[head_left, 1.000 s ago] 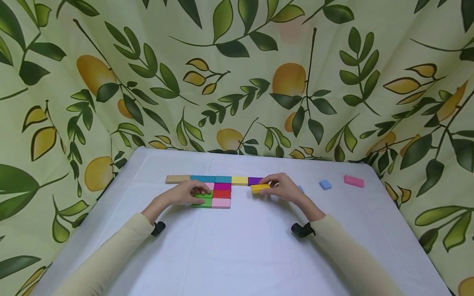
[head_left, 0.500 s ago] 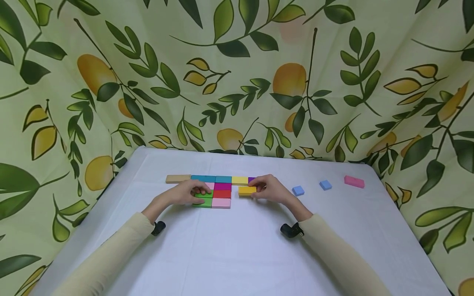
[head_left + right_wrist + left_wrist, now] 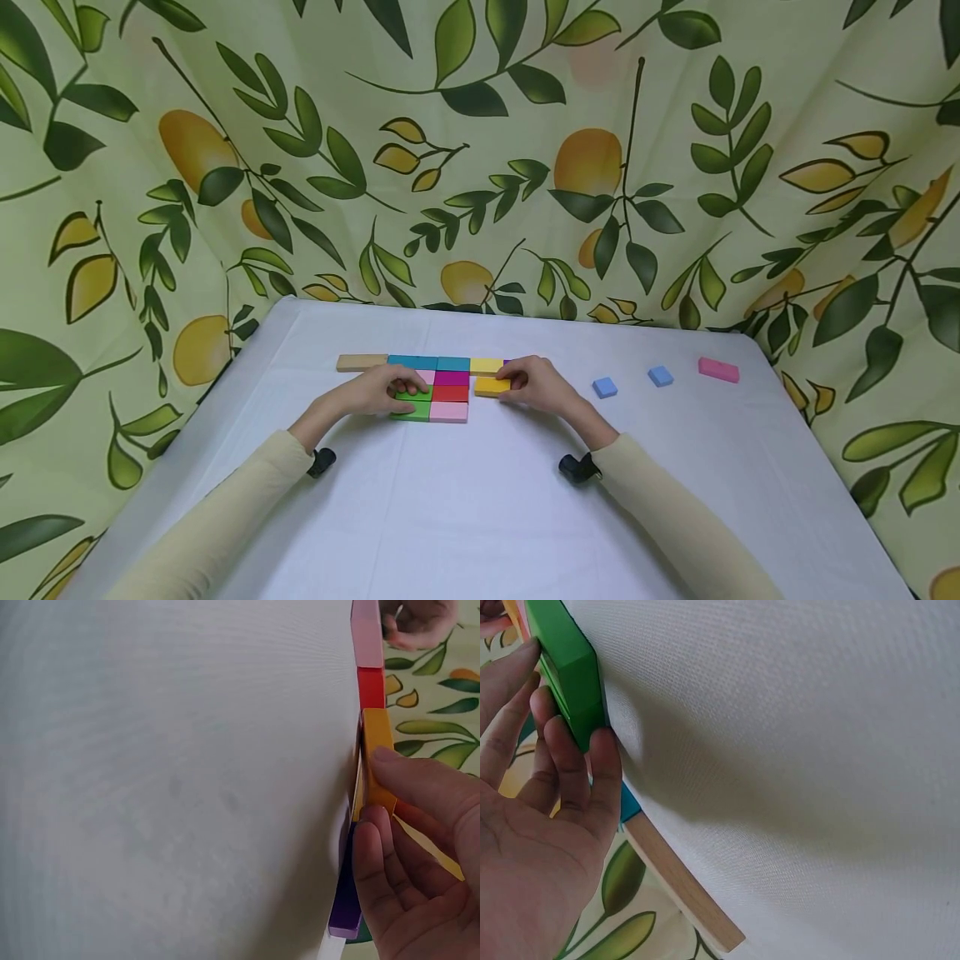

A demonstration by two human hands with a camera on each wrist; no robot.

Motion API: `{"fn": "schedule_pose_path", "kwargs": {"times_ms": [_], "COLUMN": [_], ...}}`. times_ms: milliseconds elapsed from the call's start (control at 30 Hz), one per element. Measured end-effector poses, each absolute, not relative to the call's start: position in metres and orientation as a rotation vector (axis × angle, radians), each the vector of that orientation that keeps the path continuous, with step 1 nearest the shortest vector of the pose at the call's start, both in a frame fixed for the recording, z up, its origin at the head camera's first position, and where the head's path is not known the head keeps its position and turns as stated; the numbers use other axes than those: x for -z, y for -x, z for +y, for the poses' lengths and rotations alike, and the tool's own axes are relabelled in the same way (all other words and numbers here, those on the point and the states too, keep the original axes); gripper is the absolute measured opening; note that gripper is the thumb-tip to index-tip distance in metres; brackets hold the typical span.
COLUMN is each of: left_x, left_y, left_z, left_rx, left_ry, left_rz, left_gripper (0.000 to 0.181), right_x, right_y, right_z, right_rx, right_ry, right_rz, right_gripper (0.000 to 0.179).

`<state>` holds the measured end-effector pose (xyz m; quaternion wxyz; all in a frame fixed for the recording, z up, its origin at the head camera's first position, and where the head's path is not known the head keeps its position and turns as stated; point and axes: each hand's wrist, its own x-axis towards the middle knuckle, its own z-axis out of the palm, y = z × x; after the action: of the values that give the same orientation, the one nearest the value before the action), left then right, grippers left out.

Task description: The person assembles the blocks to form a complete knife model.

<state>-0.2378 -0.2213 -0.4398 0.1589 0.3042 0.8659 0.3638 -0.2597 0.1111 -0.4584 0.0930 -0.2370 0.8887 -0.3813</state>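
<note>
My right hand (image 3: 542, 387) pinches a yellow-orange block (image 3: 491, 387) between thumb and fingers. In the right wrist view the block (image 3: 376, 754) is held close beside the red block (image 3: 371, 688), partly behind the fingers. My left hand (image 3: 378, 390) holds the left side of the block layout, its thumb and fingertips on two green blocks (image 3: 414, 412). Seen from the left wrist, several fingertips and the thumb bear on a green block (image 3: 570, 671). Magenta (image 3: 452, 378), red (image 3: 450, 393) and light pink (image 3: 448, 412) blocks adjoin the green ones.
Behind them runs a row of a wooden block (image 3: 362, 362), two teal blocks (image 3: 412, 362), a pale yellow block (image 3: 486, 367) and a purple block (image 3: 346, 900). Two small blue blocks (image 3: 605, 387) and a pink block (image 3: 718, 370) lie rightward on the white cloth (image 3: 487, 517).
My right hand has carried the yellow-orange block left, up close to the magenta and red blocks. A blue block once behind that hand shows now. The left hand has stayed put.
</note>
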Motion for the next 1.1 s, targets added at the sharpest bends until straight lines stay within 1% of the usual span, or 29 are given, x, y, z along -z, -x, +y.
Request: {"fn": "schedule_pose_path", "kwargs": {"times_ms": [300, 433, 733, 1100], "left_x": [0.4393, 0.4387, 0.4368, 0.4364], "left_y": [0.2382, 0.2384, 0.2377, 0.2366], "left_z": [-0.2204, -0.2201, -0.2195, -0.2182], "left_rx": [-1.021, -0.998, -0.994, -0.982], "left_ry": [-0.853, -0.847, -0.85, -0.829], "left_rz": [2.49, 2.505, 2.502, 2.505], "left_gripper": [0.027, 0.027, 0.027, 0.026], "right_x": [0.4585, 0.4596, 0.4598, 0.4607], "right_y": [0.2575, 0.2564, 0.2576, 0.2593], "right_z": [0.1087, 0.1089, 0.1073, 0.1028], "right_rx": [1.13, 1.134, 1.134, 1.152], "right_ry": [0.67, 0.65, 0.715, 0.673], "right_rz": [2.638, 2.65, 2.68, 2.682], "right_gripper": [0.029, 0.025, 0.017, 0.017]}}
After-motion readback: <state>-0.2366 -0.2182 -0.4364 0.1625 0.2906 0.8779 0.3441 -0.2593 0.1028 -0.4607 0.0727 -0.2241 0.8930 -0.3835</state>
